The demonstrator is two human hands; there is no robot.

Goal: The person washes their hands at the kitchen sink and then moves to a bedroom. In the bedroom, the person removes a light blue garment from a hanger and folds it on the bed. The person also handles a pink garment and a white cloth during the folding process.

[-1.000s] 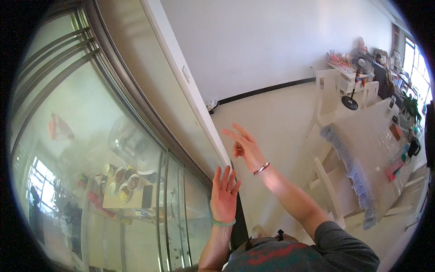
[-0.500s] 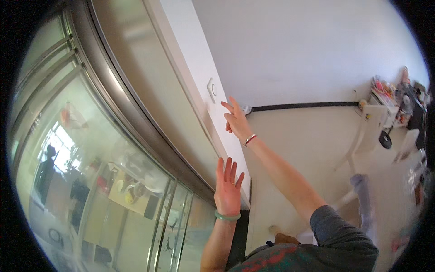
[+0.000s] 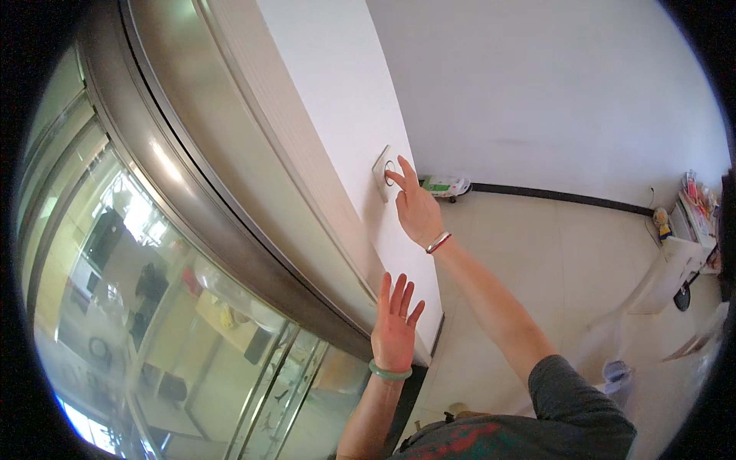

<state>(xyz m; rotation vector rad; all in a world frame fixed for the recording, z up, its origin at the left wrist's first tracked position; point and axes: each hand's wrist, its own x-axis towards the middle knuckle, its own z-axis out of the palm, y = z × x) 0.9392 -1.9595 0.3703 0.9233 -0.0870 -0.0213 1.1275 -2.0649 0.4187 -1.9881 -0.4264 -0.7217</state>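
Observation:
A wall switch [image 3: 380,175] with a pale plate and a round centre is fixed on the narrow white wall. My right hand [image 3: 418,213] reaches up to it, wearing a silver and a red bracelet. One fingertip rests on the round centre, another finger points upward, and the remaining fingers are partly hidden. Lower down, my left hand [image 3: 394,330] is raised beside the door frame with its fingers spread. It holds nothing and has a green bangle at the wrist.
To the left stand glass door panels [image 3: 184,337] in a curved-looking metal frame [image 3: 180,172]. A white and green object [image 3: 445,186] sits on the floor by the dark baseboard [image 3: 552,197]. At the right are a white chair [image 3: 652,284] and a cluttered stand [image 3: 696,211].
My right hand has come to the wall switch, and a fingertip now touches it. The view has shifted so the switch appears further right. My left hand stays raised and spread.

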